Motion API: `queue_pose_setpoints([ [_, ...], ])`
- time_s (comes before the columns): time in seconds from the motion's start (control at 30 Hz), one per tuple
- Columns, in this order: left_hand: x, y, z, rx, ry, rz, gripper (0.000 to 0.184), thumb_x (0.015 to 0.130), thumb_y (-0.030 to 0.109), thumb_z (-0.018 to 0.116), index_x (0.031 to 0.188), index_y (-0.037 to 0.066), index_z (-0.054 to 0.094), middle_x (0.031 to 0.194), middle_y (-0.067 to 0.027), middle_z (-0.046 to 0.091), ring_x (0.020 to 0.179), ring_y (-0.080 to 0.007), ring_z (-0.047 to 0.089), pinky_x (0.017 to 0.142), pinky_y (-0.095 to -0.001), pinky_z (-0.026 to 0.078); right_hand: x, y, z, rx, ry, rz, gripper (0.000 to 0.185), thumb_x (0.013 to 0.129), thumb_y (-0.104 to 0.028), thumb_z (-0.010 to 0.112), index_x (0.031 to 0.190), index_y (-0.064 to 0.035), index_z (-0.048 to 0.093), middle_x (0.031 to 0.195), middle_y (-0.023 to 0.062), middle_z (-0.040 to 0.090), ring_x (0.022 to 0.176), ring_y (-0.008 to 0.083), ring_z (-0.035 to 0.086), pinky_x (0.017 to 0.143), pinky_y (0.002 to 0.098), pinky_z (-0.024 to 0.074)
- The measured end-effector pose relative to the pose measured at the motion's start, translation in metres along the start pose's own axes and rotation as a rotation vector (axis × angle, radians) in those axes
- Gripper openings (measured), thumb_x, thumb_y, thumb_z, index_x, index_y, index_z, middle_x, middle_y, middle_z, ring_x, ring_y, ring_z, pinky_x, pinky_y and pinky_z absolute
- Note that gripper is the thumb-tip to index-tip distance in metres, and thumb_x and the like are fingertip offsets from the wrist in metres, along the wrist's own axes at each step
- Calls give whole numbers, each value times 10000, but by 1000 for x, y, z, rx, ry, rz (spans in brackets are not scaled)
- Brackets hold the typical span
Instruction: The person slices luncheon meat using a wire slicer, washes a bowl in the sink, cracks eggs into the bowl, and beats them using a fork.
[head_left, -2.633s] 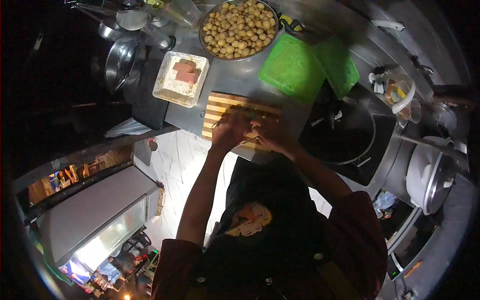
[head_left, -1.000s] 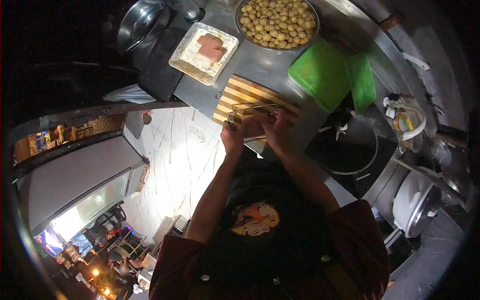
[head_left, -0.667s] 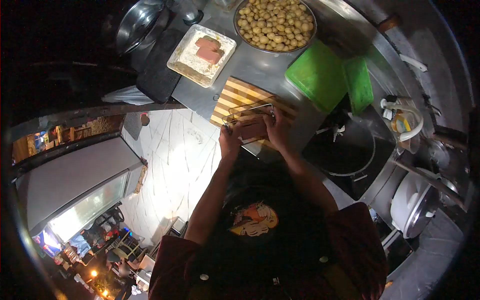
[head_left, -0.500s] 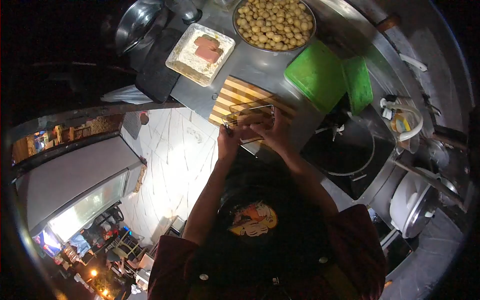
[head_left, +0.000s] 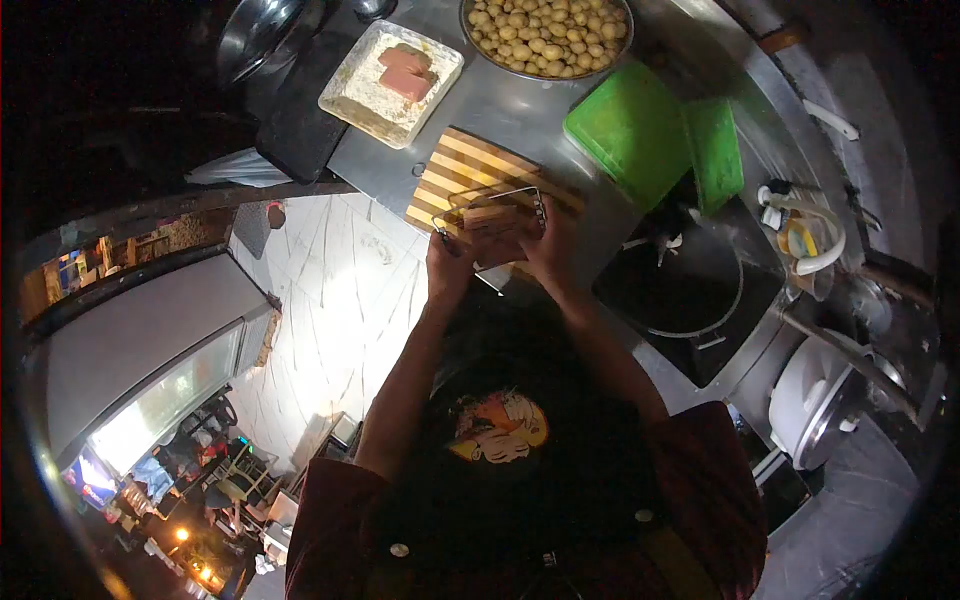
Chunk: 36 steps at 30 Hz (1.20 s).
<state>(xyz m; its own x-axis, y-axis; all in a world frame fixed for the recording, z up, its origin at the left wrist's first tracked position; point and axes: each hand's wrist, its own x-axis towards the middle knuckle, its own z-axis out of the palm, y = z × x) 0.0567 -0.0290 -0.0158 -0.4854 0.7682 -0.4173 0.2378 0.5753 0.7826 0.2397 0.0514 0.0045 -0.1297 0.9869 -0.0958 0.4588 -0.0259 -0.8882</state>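
Over the near part of a striped wooden board (head_left: pixel 450 165), both hands grip a metal-framed tool (head_left: pixel 490 192) by its two sides. My left hand (head_left: pixel 450 262) is closed around its left end, and my right hand (head_left: pixel 546 245) is closed on its right end. Between the hands lies a pinkish-brown block (head_left: pixel 494 240), within the frame; its details are dim. Beyond the board to the left, a white tray (head_left: pixel 366 118) dusted with pale powder holds pink slabs (head_left: pixel 406 76).
A metal bowl (head_left: pixel 500 66) of small round potatoes stands at the back. Two green boards (head_left: pixel 625 130) lie to the right, beside a black cooktop (head_left: pixel 665 290) with a round ring. A dark board (head_left: pixel 305 110) is left of the tray, and a lidded white pot (head_left: pixel 805 390) is at far right.
The hands have parted from close together to the two sides of the metal frame, uncovering the block between them. The right fingers have drawn back from the block. The whole view has shifted.
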Motion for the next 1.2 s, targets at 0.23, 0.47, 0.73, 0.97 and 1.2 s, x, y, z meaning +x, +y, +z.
queue_pose_setpoints([
  [0.23,3,18,-15,-373,-168,-41,419,797,164,855,942,43,480,768,2,537,622,-106,544,546,-307,486,9,-10,-22,112,-124,-86,739,807,-187,832,1431,-4,480,1126,158,633,953,260,634,839,376,527],
  [0.47,17,-15,-3,-137,-78,80,620,634,270,984,944,62,489,766,33,507,647,-81,483,576,-277,453,-3,-2,-11,-53,-43,-87,835,768,-203,861,1472,-19,451,1048,162,656,892,253,656,811,374,536],
  [0.73,3,29,-18,-283,-221,-14,418,786,45,850,1009,50,496,816,28,523,678,-70,501,603,-267,484,5,5,-18,69,-62,-157,822,769,-146,865,1473,-27,459,1041,83,615,878,151,590,798,323,508],
  [0.97,-1,64,-32,-180,-285,34,388,793,22,832,1065,28,557,886,32,557,760,-58,544,677,-242,508,9,8,-37,363,-265,143,502,936,-151,704,1386,-29,519,979,58,646,840,143,621,760,313,517],
  [1.2,12,49,-34,-498,-376,63,334,917,9,700,1221,53,567,1047,-11,627,961,-128,608,827,-308,507,-5,19,-75,717,-190,256,328,1025,-162,563,1323,-26,550,903,46,655,760,105,604,687,281,504],
])
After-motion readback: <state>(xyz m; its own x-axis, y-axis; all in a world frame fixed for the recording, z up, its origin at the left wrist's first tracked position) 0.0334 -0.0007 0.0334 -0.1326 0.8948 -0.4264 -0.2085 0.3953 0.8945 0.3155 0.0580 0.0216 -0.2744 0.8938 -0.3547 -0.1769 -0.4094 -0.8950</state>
